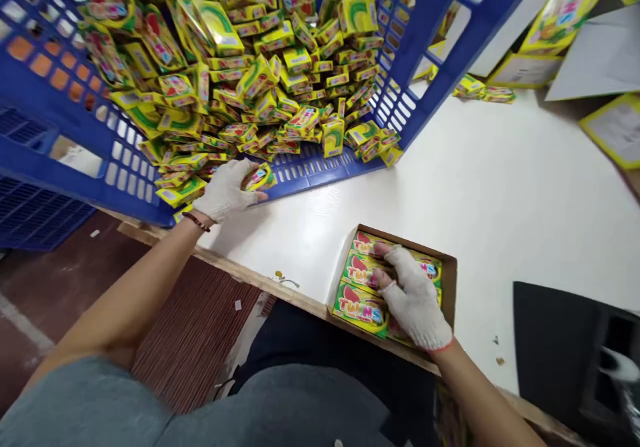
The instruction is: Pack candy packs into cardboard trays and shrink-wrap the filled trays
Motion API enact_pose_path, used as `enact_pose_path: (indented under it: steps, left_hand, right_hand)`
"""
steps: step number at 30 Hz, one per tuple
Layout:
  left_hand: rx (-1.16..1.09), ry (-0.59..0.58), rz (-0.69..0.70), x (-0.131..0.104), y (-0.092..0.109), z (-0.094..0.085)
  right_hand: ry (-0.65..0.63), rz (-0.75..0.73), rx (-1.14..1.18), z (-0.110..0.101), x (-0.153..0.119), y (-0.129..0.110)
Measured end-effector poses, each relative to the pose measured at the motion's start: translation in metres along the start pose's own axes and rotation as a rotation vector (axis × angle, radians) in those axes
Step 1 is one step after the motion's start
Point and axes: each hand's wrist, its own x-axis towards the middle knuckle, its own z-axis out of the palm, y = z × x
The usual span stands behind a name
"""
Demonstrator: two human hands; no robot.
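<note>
My left hand [227, 190], in a white fingerless glove, is at the low front edge of a blue plastic crate [320, 179]. Its fingers and thumb close around a small yellow-green candy box [261, 177]. Behind it, a heap of similar candy boxes [270, 80] fills much of the crate. My right hand [410, 293], gloved the same way, lies over an open shallow carton [450, 287] at the table's front edge. Its fingers are apart and touch the flat-lying "Twins" boxes [360, 307] inside. Part of the carton's contents is hidden under the palm.
The white table [500, 187] carries loose candy boxes [483, 91] and larger printed cartons [530, 70] at the back right. A black sheet [545, 340] lies at the right, beside a dark device or holder [610, 367]. Another blue crate [40, 213] stands lower left.
</note>
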Motion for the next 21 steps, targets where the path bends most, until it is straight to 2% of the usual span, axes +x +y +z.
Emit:
enact_pose_path:
  steps: [1, 3, 5, 6, 7, 9, 11, 15, 18, 21]
  left_hand:
    - [-0.057, 0.030, 0.067, 0.001, 0.026, 0.004]
    - [-0.215, 0.137, 0.310, 0.001, 0.087, 0.014]
    - [-0.260, 0.161, 0.563, 0.000, 0.148, 0.026]
    - [-0.232, 0.159, 0.616, -0.001, 0.174, 0.034]
    - [-0.193, 0.136, 0.667, -0.002, 0.195, 0.041]
    - [-0.145, 0.069, 0.673, -0.004, 0.219, 0.054]
    - [-0.147, -0.004, 0.644, -0.007, 0.222, 0.062]
    - [-0.262, -0.038, 0.662, -0.026, 0.203, 0.062]
    - [-0.409, -0.002, 0.633, -0.049, 0.186, 0.059]
    - [-0.403, 0.122, 0.435, -0.066, 0.154, 0.062]
  right_hand:
    - [0.074, 0.059, 0.037, -0.001, 0.001, 0.001]
    - [0.204, 0.139, 0.137, -0.005, 0.005, 0.002]
    - [0.300, 0.177, 0.206, -0.010, 0.009, 0.005]
    - [0.330, 0.184, 0.206, -0.013, 0.010, 0.006]
    - [0.348, 0.184, 0.182, -0.014, 0.012, 0.007]
    - [0.336, 0.153, 0.080, -0.016, 0.014, 0.010]
    - [0.286, 0.054, -0.040, -0.015, 0.014, 0.013]
    - [0.144, -0.200, -0.243, -0.008, 0.011, 0.016]
    - [0.008, -0.309, -0.422, -0.003, 0.007, 0.015]
    - [-0.098, -0.391, -0.561, -0.004, 0.006, 0.020]
